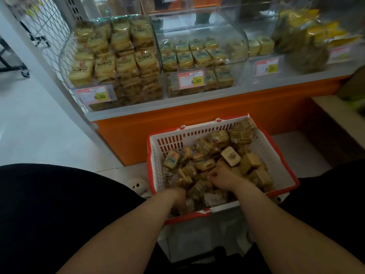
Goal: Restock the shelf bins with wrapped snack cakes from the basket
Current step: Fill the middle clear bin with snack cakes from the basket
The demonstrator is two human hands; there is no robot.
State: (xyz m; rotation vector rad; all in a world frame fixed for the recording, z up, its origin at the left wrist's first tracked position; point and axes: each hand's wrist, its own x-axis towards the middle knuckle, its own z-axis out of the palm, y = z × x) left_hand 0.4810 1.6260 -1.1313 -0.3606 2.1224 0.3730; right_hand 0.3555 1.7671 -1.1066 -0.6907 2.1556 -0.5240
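1. Below, basket (pixel 276 155): red-and-white plastic, slotted walls, set on the floor against the orange shelf base (pixel 197 113), between the person's knees.
2. Wrapped snack cakes (pixel 231 156): a loose heap of yellow-brown packets filling the basket, lying at all angles.
3. Left hand (pixel 177 196): pushed down among the cakes at the basket's near side; fingers buried, so whether it grips anything cannot be told.
4. Right hand (pixel 221 175): on top of the heap near the middle, fingers curled down into the packets; a definite grasp cannot be told.
5. Left shelf bin (pixel 65 62): clear plastic, stacked high with packets, price label (pixel 94 95) reading 8.00.
6. Middle shelf bin (pixel 242 54): clear plastic, partly filled with neat rows of packets, its own 8.00 label in front.
7. Yellow bags (pixel 308 36): on the shelf to the right, blurred.
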